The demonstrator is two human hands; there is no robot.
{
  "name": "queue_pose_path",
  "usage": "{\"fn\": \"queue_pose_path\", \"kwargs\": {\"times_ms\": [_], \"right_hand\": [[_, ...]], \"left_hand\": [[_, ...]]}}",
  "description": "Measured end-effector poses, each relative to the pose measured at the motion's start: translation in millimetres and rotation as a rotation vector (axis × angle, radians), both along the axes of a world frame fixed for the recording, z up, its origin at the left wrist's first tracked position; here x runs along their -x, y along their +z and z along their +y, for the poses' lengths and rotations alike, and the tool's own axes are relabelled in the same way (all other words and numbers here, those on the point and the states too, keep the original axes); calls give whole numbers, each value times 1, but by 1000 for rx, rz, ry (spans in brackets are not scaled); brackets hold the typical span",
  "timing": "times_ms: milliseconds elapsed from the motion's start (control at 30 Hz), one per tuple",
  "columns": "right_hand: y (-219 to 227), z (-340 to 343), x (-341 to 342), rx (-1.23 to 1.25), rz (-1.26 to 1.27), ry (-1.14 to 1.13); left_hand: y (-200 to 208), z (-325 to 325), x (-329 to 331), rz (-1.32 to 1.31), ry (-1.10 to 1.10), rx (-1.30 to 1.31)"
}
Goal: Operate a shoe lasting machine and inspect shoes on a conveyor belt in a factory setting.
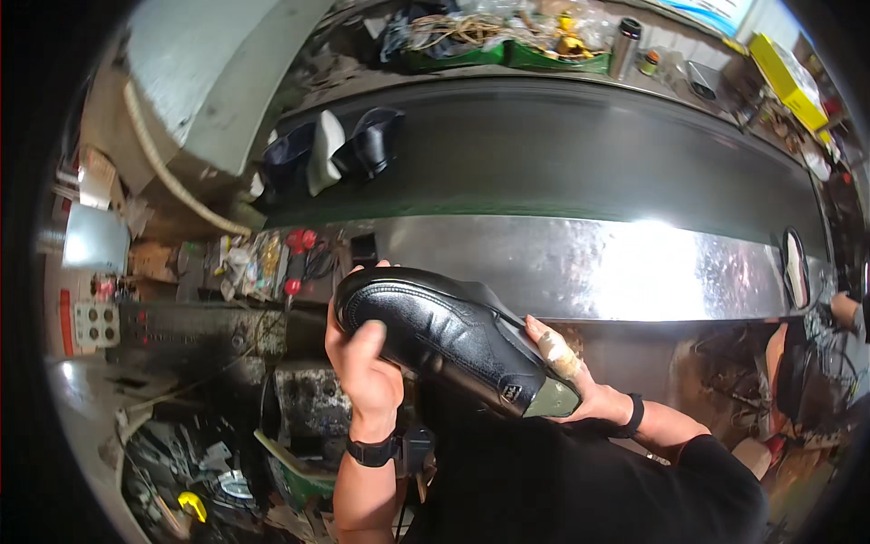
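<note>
A black leather shoe (444, 331) is tilted on its side in front of my body, its toe pointing left and its dark sole edge turned up and away. My left hand (367, 367) is closed around the toe, fingers behind the sole and the slightly blurred thumb over the upper. At the other end, my right hand (584, 385) grips the heel; one finger wears a tan wrap (559, 354). A green block (553, 400), perhaps the end of a shoe last, shows at the heel opening. Part of the right hand is hidden under the shoe.
Beyond the shoe runs a dark conveyor belt (580, 145) with a shiny metal ledge (544, 263). Black shoe pieces (373, 143) and a white piece (326, 152) sit at its left. A sole-like piece (796, 267) stands far right, near another person's hand (845, 310). Green trays (557, 60) line the back.
</note>
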State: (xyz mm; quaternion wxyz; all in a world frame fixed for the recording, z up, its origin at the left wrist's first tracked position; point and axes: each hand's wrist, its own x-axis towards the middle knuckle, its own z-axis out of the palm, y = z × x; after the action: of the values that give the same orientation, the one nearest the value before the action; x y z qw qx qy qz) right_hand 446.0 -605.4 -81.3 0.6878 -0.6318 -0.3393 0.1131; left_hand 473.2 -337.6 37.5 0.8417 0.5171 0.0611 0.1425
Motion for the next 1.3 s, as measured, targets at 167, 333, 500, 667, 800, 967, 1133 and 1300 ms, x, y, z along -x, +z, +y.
{"fn": "queue_pose_path", "kwargs": {"times_ms": [167, 333, 500, 667, 800, 967, 1133, 1300], "right_hand": [[18, -24, 0, 40, 62, -265], [32, -51, -85, 20, 281, -1017], [-28, -179, -208, -534, 675, -1327], [-119, -280, -277, -602, 670, -1996], [-179, -198, -266, -361, 304, -1456], [-101, 35, -150, 429, -117, -733], [-93, 77, -60, 429, 459, -316], [-57, 64, -33, 331, 738, -533]], "left_hand": [[-26, -29, -53, 368, 100, 270], [-136, -37, -101, 727, -292, 55], [-159, -35, -70, 462, -649, -530], [-169, 29, -28, 608, -463, -399], [-177, 74, -27, 707, -299, -331], [-205, 113, -96, 578, -262, -631], [-196, 139, -230, 315, -277, -922], [-196, 194, -344, 102, 149, -1678]]}}
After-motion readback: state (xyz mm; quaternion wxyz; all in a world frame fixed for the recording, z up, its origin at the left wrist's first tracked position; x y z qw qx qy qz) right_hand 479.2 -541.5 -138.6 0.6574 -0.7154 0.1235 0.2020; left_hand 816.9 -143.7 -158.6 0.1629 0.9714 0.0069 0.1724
